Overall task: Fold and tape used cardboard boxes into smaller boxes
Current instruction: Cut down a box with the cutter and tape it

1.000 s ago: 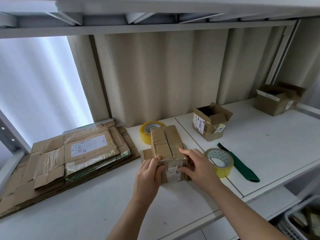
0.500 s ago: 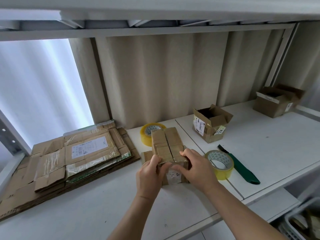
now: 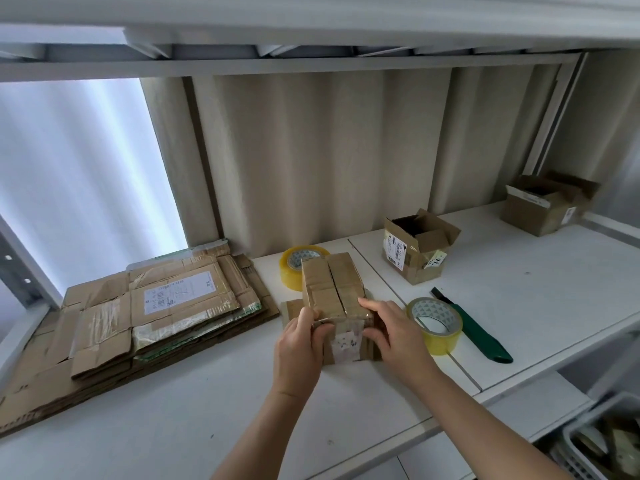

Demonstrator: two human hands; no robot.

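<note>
1. Small brown cardboard box, flaps closed on top with a seam running near to far, standing on the white worktop at centre.
2. Left hand, at the box's near-left corner; thumb on the top edge, fingers curled round the near face, gripping it.
3. Right hand, at the near-right corner; fingers bent over the top edge and the right side, holding the box between both hands.
4. Pale label on the near face, print too blurred to read; the lower near corners of the box are hidden behind the hands.
5. Yellow roll of clear tape, just right of the right hand; a second yellow tape roll lies behind the box, partly hidden by it.
6. Green-handled cutter, right of the near roll, blade end hard to make out.
7. Stack of flattened brown cardboard, left, cut off at the frame edge.
8. Open small box with printed labels, far right of centre; another open box farther right, blurred.
</note>
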